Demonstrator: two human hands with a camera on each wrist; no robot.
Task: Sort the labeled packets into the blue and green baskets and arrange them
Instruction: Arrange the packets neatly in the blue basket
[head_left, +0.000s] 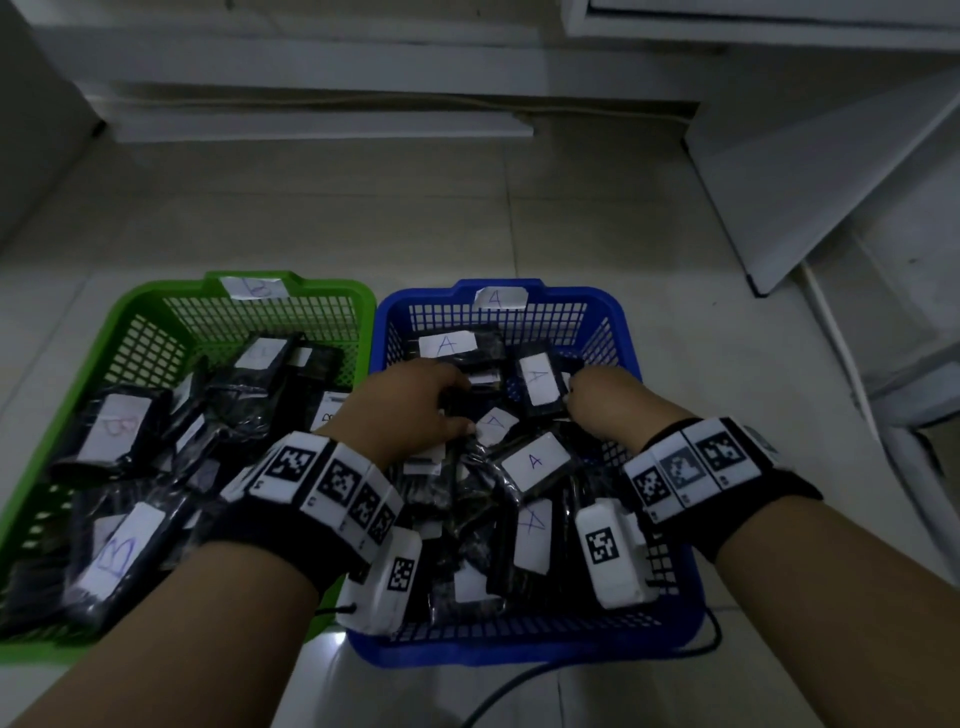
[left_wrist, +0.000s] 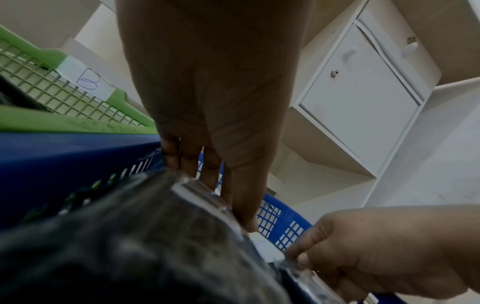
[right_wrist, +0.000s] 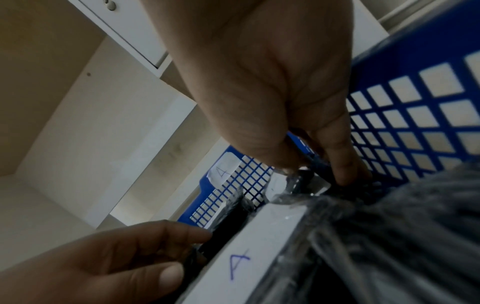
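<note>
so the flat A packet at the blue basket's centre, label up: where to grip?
Take the A packet by its long edges from above: it lies flat, label up, atop the pile in the blue basket, and both hands work further back.

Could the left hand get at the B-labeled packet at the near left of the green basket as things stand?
Probably yes. That B-labeled packet lies on top of the pile in the open green basket, nothing covering it. But the left hand is in the blue basket, gripping a packet there, and would need to release it first.
</note>
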